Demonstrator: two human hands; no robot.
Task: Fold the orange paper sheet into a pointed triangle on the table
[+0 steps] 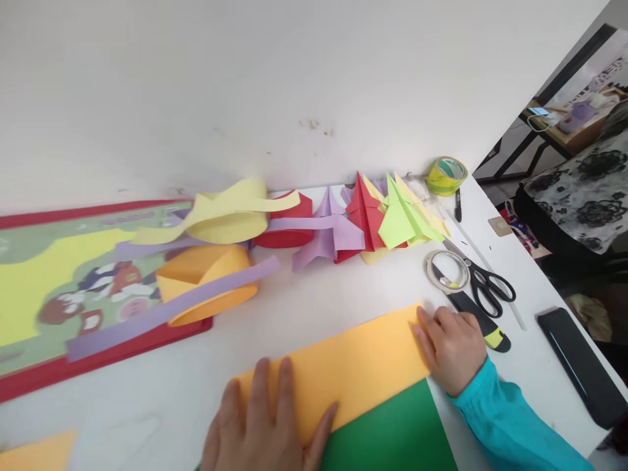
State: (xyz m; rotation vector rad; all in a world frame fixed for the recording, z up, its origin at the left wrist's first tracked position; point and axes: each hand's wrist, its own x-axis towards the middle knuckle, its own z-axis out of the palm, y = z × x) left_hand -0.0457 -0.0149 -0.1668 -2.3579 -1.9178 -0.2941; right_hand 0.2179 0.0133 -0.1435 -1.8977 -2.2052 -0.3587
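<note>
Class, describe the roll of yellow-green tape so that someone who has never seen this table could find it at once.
Start at the white table and follow the row of folded paper shapes along the wall to its right end. Just past the last lime-green fold sits the roll of yellow-green tape. Unlike the clear tape ring nearer the black-handled scissors, it is thick and brightly coloured.

From my remote seat I see a plain white wall [294, 78] filling the upper view, with a few small dark marks near its middle. Below it runs a white table [343, 294], pushed right against the wall. Off to the right, past the table edge, a darker room opens up: a black metal frame [520, 157] and a wooden desk [574, 134] sit in bright daylight. The light is even and soft.
</note>
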